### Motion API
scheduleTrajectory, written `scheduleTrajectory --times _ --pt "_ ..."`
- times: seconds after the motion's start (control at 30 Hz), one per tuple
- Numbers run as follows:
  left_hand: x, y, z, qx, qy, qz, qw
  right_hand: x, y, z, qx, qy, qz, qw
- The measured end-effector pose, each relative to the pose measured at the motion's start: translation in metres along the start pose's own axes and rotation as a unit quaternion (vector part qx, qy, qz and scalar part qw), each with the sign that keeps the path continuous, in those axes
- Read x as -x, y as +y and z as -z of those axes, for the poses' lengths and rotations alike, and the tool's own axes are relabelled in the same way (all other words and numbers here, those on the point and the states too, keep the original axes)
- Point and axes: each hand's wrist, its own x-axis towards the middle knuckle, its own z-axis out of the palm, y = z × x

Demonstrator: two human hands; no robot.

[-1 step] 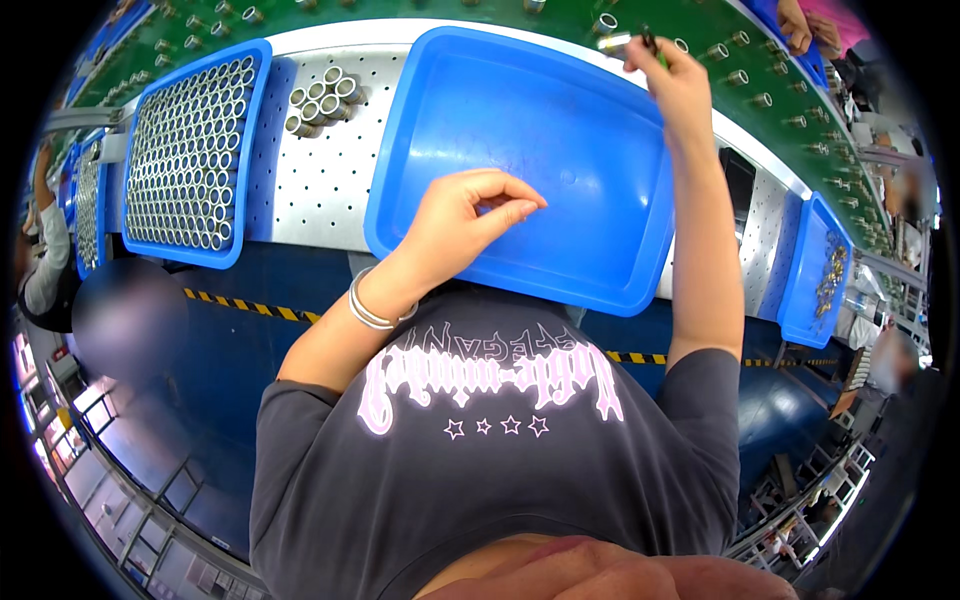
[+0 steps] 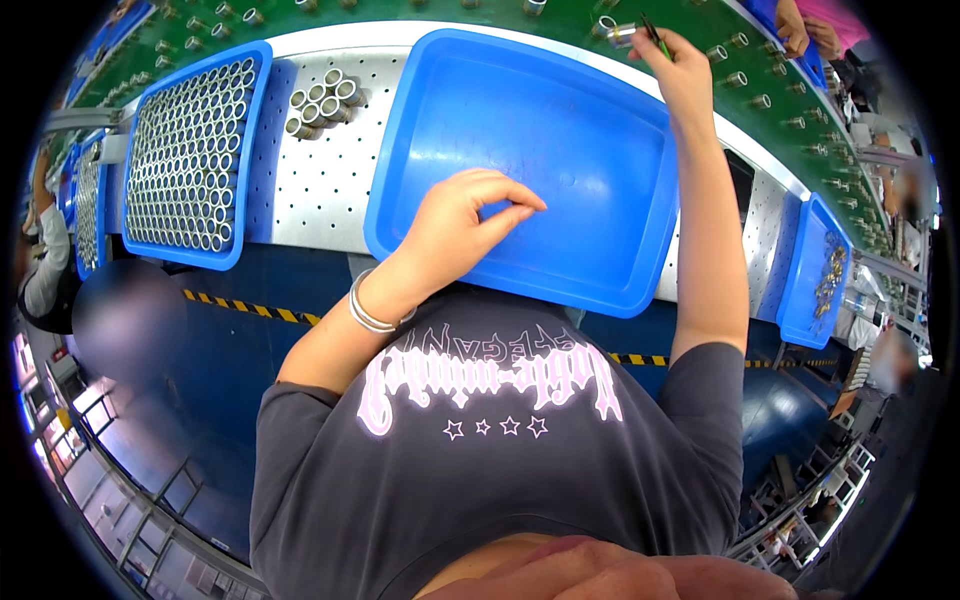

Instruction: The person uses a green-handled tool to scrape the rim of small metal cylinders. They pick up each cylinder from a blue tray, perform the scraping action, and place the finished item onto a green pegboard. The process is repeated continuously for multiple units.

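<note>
My left hand [image 2: 468, 222] hovers over the near part of a large blue tray [image 2: 395, 165]. Its fingers are curled, thumb and index tip close together, with nothing visible between them. A silvery bangle circles that wrist. Stretched past the tray's far right corner, my right hand [image 2: 678, 72] is closed at the edge of the green conveyor belt [image 2: 440, 12]. Its fingertips pinch a short shiny metal sleeve [image 2: 624, 36], and a thin black-and-green pen-like tool [image 2: 655, 38] sticks out of the same hand. Another sleeve [image 2: 605, 24] stands on the belt right beside it.
Left of the large tray, several metal sleeves [image 2: 322, 103] stand grouped on a perforated metal bench [image 2: 310, 195]. Farther left, a blue tray [image 2: 240, 215] holds rows of sleeves. A blue tray [image 2: 795, 310] with small brassy parts lies right. Other people's hands [image 2: 795, 30] show at upper right.
My right hand has shifted slightly right, and the sleeve has moved a little with it. The pen-like tool shows more clearly now. My left hand stays in place.
</note>
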Motion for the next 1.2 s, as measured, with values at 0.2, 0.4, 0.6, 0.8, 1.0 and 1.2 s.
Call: scheduleTrajectory --times 0.2,0.4,0.6,0.8,1.0,1.2 --pt "0.000 0.007 0.004 -0.245 0.042 -0.095 0.964 -0.069 0.058 0.015 0.349 0.055 -0.016 0.935" --pt "-0.002 0.012 0.006 -0.108 0.086 -0.038 0.990 -0.050 0.069 0.040 0.340 0.114 0.019 0.933" --pt "-0.012 0.000 0.002 -0.144 0.031 -0.133 0.980 -0.024 0.075 0.043 0.430 0.128 0.056 0.892" --pt "-0.006 0.013 0.007 0.018 0.003 0.097 0.995 0.025 0.016 0.019 -0.009 0.035 -0.062 0.997" --pt "-0.011 0.007 -0.006 0.222 0.068 0.013 0.973 0.099 -0.062 -0.015 -0.177 -0.237 -0.087 0.951" --pt "0.001 0.009 -0.003 0.310 0.038 0.116 0.943 0.126 -0.078 -0.031 -0.110 -0.136 0.021 0.984"
